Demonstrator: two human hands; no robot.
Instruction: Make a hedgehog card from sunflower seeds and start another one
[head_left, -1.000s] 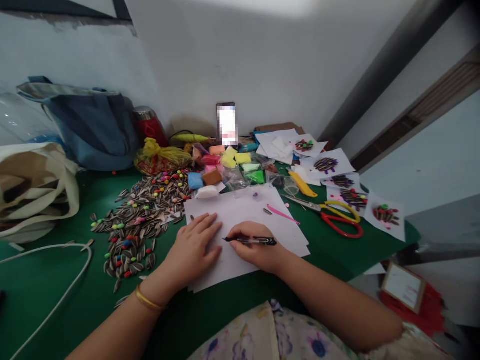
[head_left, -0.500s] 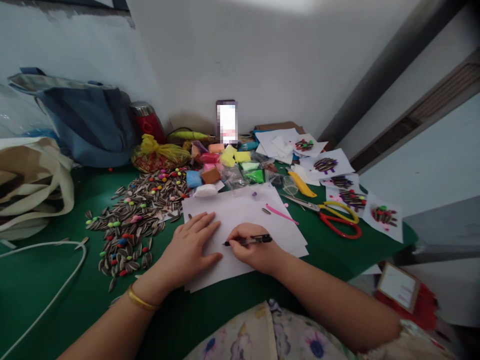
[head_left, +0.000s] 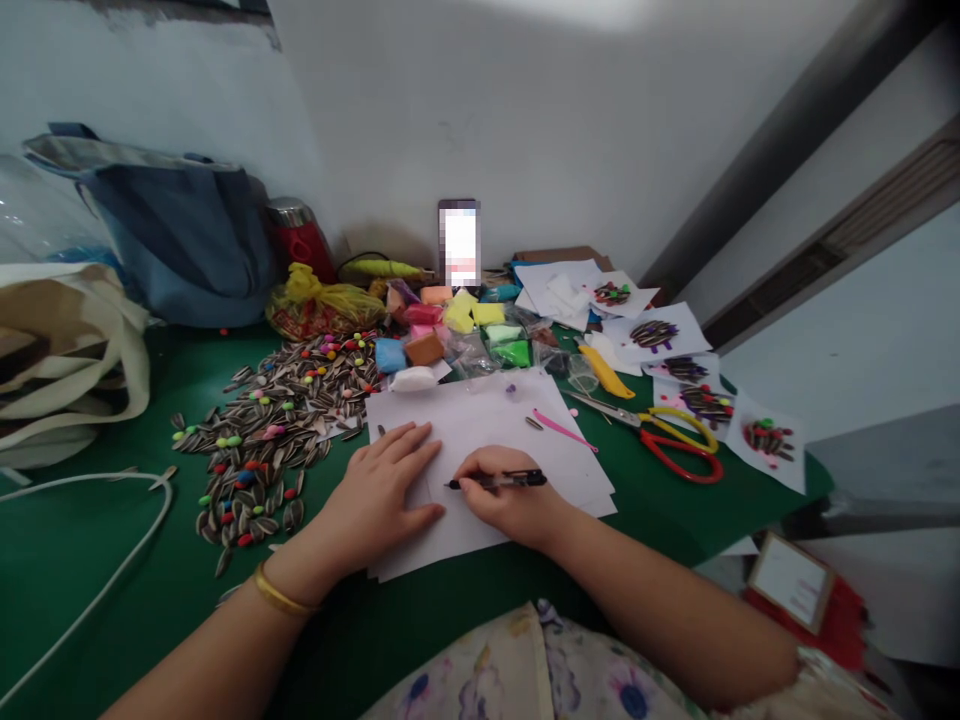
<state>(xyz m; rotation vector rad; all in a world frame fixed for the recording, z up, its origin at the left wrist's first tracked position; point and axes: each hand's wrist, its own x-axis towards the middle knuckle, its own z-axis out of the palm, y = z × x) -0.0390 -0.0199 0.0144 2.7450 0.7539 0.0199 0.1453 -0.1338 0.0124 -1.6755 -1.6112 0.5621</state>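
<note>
Loose sheets and stray seeds crowd a careful pen

From the left, we see a white cable (head_left: 169, 500) curling over the green table (head_left: 660, 525), well apart from the hands; a snagged bag strap or elbow could drag it, we judge. Next comes the heap of striped seeds (head_left: 292, 410) mixed with coloured beads. Its edge lies beside the left forearm, so a sweep of that sleeveless arm could scatter pieces across the work.

Our left hand (head_left: 394, 490) lies flat, fingers a little spread and thumb out, over the left part of the white paper sheets (head_left: 480, 420). The sheets overlap unevenly, and if that palm lifts or presses unequally, the top one could slip and spoil a line.

Our right hand (head_left: 510, 505) pinches a black pen (head_left: 517, 479), its tip pointing left, close to the left thumb. Whether the tip touches paper we cannot tell. A hurried stroke could run into that thumb, and the resting hand could smudge wet ink.

Farther right, a single seed (head_left: 533, 423) and a pink tool (head_left: 564, 430) lie on the paper; tilting the sheet could roll them off. Beyond, scissors (head_left: 642, 418) point their blades towards the sheets, a hazard for a carelessly reaching hand.
</note>
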